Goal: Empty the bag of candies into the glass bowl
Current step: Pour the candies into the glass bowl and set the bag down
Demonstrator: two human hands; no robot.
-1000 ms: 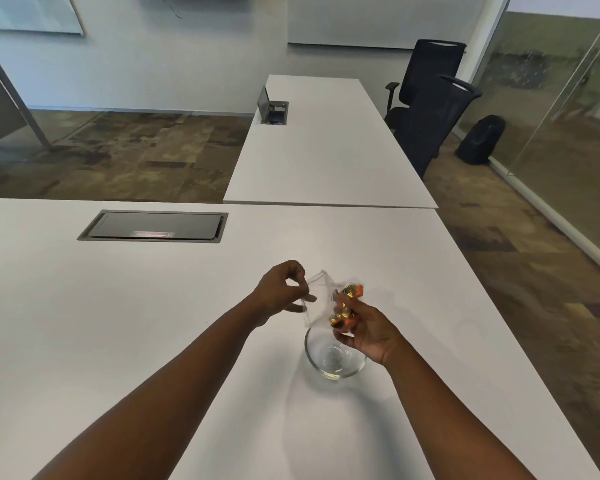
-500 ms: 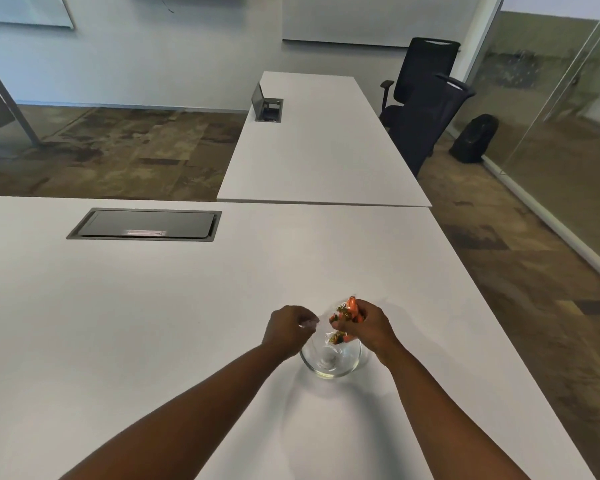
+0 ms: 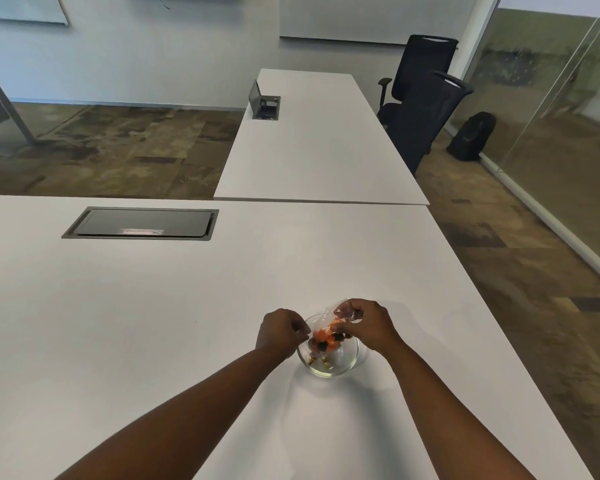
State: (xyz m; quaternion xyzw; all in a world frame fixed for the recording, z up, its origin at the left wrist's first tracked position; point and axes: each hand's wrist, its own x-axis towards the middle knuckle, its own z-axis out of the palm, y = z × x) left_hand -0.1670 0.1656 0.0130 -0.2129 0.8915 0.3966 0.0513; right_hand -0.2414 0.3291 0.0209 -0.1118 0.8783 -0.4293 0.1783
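Observation:
A small clear glass bowl stands on the white table just in front of me. Directly above it a clear plastic bag is tilted with its mouth down. Orange and dark candies are bunched at the bag's lower end, over the bowl. A few small candies lie on the bowl's bottom. My left hand pinches the bag's left edge at the bowl's rim. My right hand grips the bag's upper end on the right.
A grey cable hatch is set into the table at the far left. A second white table stands behind, with two black chairs and a black backpack to its right. The table's right edge drops off close to the bowl.
Both hands have lowered the bag from above the table onto the bowl and tipped it. Candies have slid toward the bag's mouth, and a few now lie in the bowl.

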